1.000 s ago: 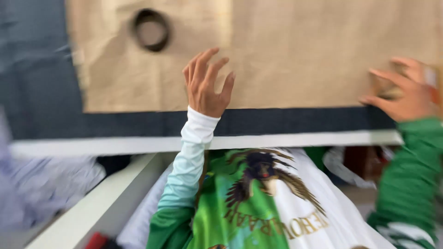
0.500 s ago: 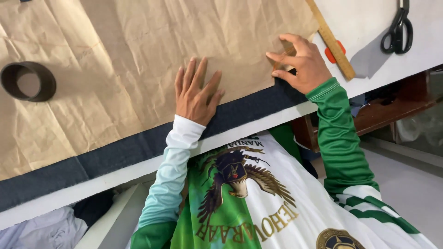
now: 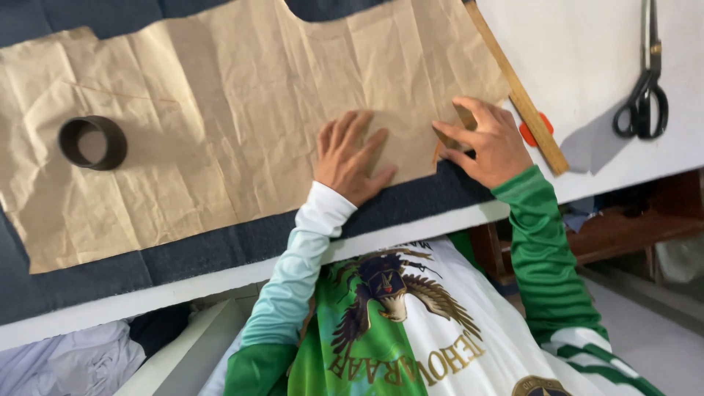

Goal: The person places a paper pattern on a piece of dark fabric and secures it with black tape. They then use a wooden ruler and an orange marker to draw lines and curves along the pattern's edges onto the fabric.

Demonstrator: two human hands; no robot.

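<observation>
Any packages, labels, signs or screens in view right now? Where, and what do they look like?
Printed shirt front: bottom centre, below the table edge; white and green fabric with a dark eagle emblem and gold lettering.
Round badge: bottom edge, right of the eagle; dark with gold rim, partly cut off.
No packages, signs or screens.

**Tailoring / sewing workshop**

White cutting table [image 3: 623, 158] with dark fabric [image 3: 220, 253] spread flat and a creased brown paper pattern [image 3: 242, 110] on top. Wooden ruler [image 3: 517, 92], black scissors [image 3: 644, 92] and a tape roll [image 3: 92, 142] sit on the work surface. Heap of cloth [image 3: 70, 363] under the table.
</observation>
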